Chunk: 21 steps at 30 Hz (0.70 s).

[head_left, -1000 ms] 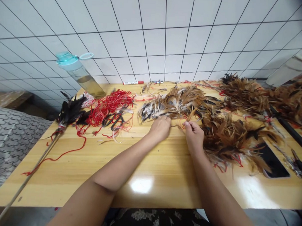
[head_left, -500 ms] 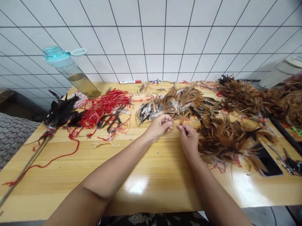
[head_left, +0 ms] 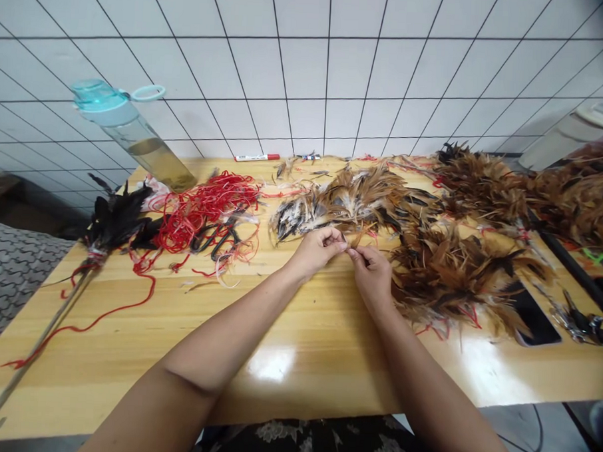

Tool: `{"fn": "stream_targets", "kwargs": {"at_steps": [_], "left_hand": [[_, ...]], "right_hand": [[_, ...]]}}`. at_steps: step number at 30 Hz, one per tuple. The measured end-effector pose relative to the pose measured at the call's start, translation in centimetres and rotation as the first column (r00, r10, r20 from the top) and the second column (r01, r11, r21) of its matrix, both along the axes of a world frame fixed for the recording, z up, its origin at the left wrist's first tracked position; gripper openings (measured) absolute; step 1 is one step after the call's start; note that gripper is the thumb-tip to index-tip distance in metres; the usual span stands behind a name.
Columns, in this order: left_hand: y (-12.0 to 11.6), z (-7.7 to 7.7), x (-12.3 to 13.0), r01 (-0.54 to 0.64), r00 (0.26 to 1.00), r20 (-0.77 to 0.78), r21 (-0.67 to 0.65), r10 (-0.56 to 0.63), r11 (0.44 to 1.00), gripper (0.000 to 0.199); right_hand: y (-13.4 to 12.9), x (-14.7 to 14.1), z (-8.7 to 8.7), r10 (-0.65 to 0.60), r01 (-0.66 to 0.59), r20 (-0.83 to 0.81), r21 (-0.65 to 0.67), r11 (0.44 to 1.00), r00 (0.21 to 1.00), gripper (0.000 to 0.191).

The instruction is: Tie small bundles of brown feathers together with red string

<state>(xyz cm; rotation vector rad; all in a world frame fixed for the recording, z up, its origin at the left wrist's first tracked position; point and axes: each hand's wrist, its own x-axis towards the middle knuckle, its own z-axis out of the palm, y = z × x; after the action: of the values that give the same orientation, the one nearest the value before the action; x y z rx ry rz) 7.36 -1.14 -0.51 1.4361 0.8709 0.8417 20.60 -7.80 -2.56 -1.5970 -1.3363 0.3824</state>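
Note:
Over the middle of the wooden table [head_left: 287,325], the fingertips of my two hands meet. My left hand [head_left: 319,252] is closed in a pinch; what lies between its fingers is too small to make out. Thumb and forefinger of my right hand [head_left: 373,274] are pressed together on a small brown feather [head_left: 355,238], whose tip points away from me. Just beyond the hands lies a loose heap of brown, grey and white feathers [head_left: 355,195]. A bushy bundle of brown feathers [head_left: 442,272] sits right beside my right hand.
At left are a tangle of red string [head_left: 207,205], black-handled scissors [head_left: 215,239], a tilted-looking bottle [head_left: 145,139] and a stick [head_left: 41,338] with black feathers [head_left: 114,218]. A red-capped marker [head_left: 257,158] lies by the wall. Rightward are a phone [head_left: 537,319], keys [head_left: 580,321] and more feather bundles [head_left: 488,187].
My right hand has moved slightly left with the feather, so its fingertips now meet those of my left hand. The gap between them has closed. The view has shifted a little.

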Motion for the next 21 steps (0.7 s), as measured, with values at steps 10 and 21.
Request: {"fn": "stream_targets", "kwargs": {"at_steps": [10, 21], "left_hand": [[0.3, 0.2, -0.2, -0.027, 0.999, -0.026, 0.08, 0.029, 0.996, 0.016], [-0.3, -1.1, 0.0, 0.291, 0.888, -0.449, 0.718, 0.1, 0.633, 0.023]], "right_hand": [[0.1, 0.2, 0.2, -0.007, 0.005, -0.166, -0.014, 1.0, 0.986, 0.025], [0.4, 2.8, 0.4, -0.201, 0.211, -0.318, -0.004, 0.977, 0.927, 0.031]]}}
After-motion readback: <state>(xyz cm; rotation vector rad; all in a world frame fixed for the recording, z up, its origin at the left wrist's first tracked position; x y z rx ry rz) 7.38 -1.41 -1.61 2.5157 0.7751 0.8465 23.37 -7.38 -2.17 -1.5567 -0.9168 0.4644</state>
